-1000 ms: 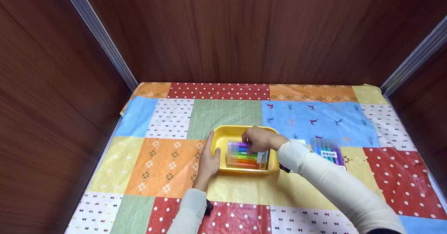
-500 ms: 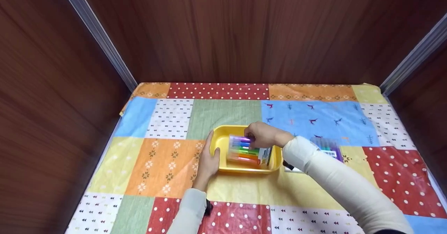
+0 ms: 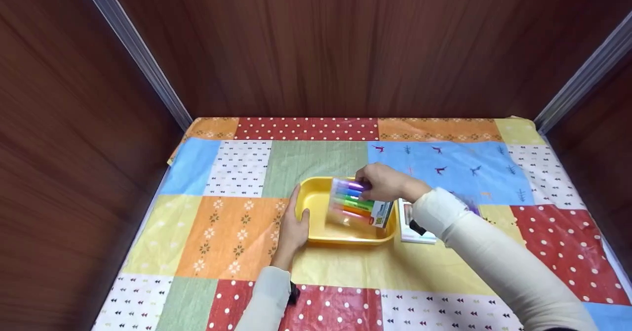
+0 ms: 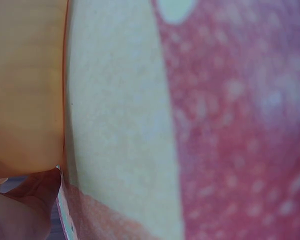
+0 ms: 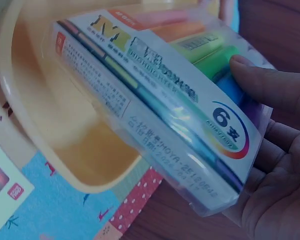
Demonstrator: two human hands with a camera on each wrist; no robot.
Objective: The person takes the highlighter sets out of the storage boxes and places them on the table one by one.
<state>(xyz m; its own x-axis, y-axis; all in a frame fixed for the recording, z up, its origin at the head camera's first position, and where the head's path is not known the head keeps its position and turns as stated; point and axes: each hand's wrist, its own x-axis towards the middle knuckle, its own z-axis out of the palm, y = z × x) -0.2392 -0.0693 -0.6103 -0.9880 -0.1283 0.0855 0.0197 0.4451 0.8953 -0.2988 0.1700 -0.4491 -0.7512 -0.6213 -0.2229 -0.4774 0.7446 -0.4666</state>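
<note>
A clear pack of highlighters (image 3: 353,200), with several colours in a row and a printed label marked "HIGHLIGHTER" (image 5: 155,85), is held by my right hand (image 3: 382,182). The thumb lies over one broad side in the right wrist view and the fingers are behind. The pack is tilted above the yellow plastic tray (image 3: 316,197). My left hand (image 3: 293,227) grips the tray's left side, thumb over the rim and fingers along the outer wall. In the left wrist view that hand (image 4: 25,210) shows at the tray's corner, partly hidden by its wall.
A flat white box (image 3: 417,234) lies right of the tray, partly under the right wrist. A purple-toned pen pack (image 3: 471,203) is mostly hidden behind the right sleeve. Brown wood-grain panels (image 3: 316,49) enclose the patchwork-covered table (image 3: 247,252) at back and sides.
My right hand has lifted the highlighter pack up and slightly right from the tray's bottom, tilting it. The left hand and tray stay in place. More of the white box shows.
</note>
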